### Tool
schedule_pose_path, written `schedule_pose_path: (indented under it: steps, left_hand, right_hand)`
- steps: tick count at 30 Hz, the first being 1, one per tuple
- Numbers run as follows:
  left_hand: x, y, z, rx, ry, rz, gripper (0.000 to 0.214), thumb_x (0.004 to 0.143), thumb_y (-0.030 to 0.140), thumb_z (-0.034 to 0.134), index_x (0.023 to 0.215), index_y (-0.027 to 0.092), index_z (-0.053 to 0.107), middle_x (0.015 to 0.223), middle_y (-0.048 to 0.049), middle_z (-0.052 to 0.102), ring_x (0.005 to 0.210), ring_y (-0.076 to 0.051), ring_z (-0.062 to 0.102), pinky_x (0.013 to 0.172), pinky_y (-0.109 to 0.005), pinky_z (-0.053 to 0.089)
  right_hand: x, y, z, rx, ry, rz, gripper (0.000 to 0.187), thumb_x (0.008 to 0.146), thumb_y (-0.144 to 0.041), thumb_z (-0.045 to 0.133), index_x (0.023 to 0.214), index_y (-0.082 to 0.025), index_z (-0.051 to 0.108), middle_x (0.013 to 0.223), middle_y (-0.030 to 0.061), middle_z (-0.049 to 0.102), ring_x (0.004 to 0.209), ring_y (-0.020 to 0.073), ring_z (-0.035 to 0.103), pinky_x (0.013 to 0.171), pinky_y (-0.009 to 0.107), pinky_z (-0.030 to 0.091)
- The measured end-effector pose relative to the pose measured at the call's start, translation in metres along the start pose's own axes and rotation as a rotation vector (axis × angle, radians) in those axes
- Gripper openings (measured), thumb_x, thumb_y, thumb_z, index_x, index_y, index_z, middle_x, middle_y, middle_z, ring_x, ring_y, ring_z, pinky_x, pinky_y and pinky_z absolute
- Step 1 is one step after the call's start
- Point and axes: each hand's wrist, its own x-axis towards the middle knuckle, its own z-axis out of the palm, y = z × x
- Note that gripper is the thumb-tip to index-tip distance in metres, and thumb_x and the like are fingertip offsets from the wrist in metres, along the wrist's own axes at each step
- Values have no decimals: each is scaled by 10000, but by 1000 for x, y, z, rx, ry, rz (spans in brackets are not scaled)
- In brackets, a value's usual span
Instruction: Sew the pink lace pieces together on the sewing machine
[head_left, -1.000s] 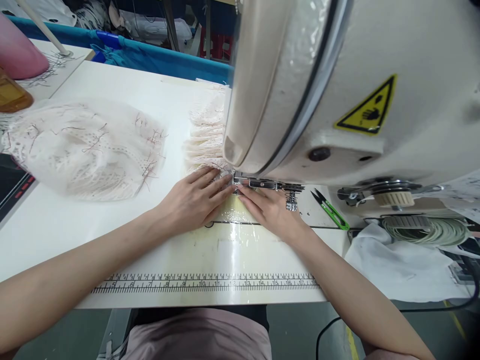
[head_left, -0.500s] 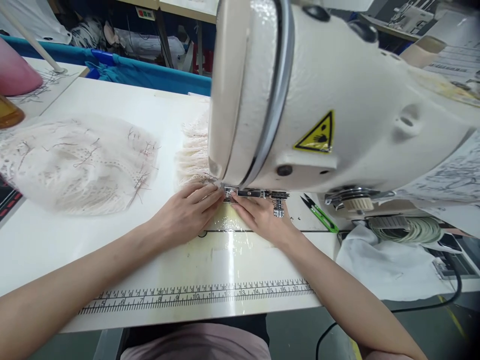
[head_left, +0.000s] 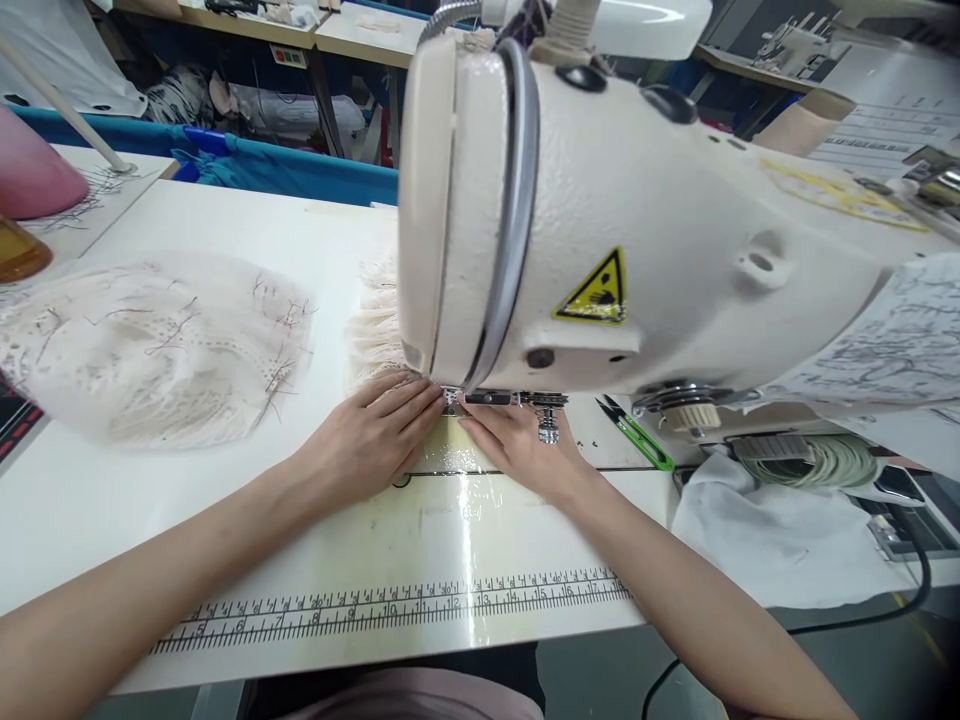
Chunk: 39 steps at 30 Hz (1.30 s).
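A cream sewing machine point(head_left: 675, 190) stands over the table. Gathered off-white lace fabric point(head_left: 377, 310) lies behind and to the left of its needle area. My left hand point(head_left: 375, 435) rests flat at the fabric's near edge, its outstretched fingers reaching the left side of the metal presser foot area point(head_left: 451, 398). On the other side, my right hand point(head_left: 529, 445) lies under the machine head with fingers extended toward the same spot. A metal guide with a screw point(head_left: 548, 420) covers part of those fingers. The machine head hides the needle and the cloth behind it.
Another lace piece with loose dark threads point(head_left: 157, 350) lies at left. Green thread snips point(head_left: 637, 435) are right of my right hand, near white cloth point(head_left: 757, 530) and a coil of pale green cord point(head_left: 832, 465). A printed ruler point(head_left: 390, 610) runs along the front edge.
The camera view has shifted, so the machine head appears further left and more of its top shows. Both hands stay beside the presser foot, with little visible movement.
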Motion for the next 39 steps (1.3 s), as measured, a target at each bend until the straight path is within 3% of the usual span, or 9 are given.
schedule_pose_path:
  steps: [7,12,21,27,33,39]
  left_hand:
    - [-2,0,0,9,-28,-8,332,976,171,428,1198,90,662,1196,-109,693,1133,-251,653,1021,-404,509]
    - [-2,1,1,23,-25,6,329,968,171,433,1194,87,657,1201,-109,692,1142,-244,646,1023,-389,498]
    - [0,-2,2,-36,-72,-79,346,975,229,430,1222,71,613,1230,-137,671,1193,-266,602,1059,-415,447]
    - [1,1,0,114,-64,-85,301,961,213,480,1196,91,624,1223,-123,668,1159,-265,588,1011,-404,457]
    - [0,4,2,91,-3,-26,310,1005,193,411,1168,65,643,1149,-115,707,1101,-227,631,1002,-365,466]
    - [1,2,2,27,-73,-68,326,1006,236,417,1190,77,634,1224,-131,675,1182,-254,613,1059,-403,451]
  right_hand:
    - [0,-2,-4,15,-48,18,332,974,-358,505,1287,-297,597,1103,26,720,841,180,666,834,360,549]
    - [2,-1,-2,20,-28,19,310,972,-385,514,1219,-250,642,1034,46,736,869,184,669,843,350,530]
    - [2,-3,1,123,-30,72,298,964,-424,517,1144,-256,685,982,49,737,934,192,677,870,343,514]
    - [-4,-7,5,193,-29,115,341,967,-449,506,1188,-248,671,1057,62,719,1018,217,667,933,399,520]
    - [-2,-9,2,252,-107,186,322,950,-437,534,1191,-277,675,1082,62,714,1057,225,659,939,408,535]
    - [1,-13,-5,251,-145,208,351,966,-471,489,1207,-288,667,1050,55,723,1043,228,658,965,442,518]
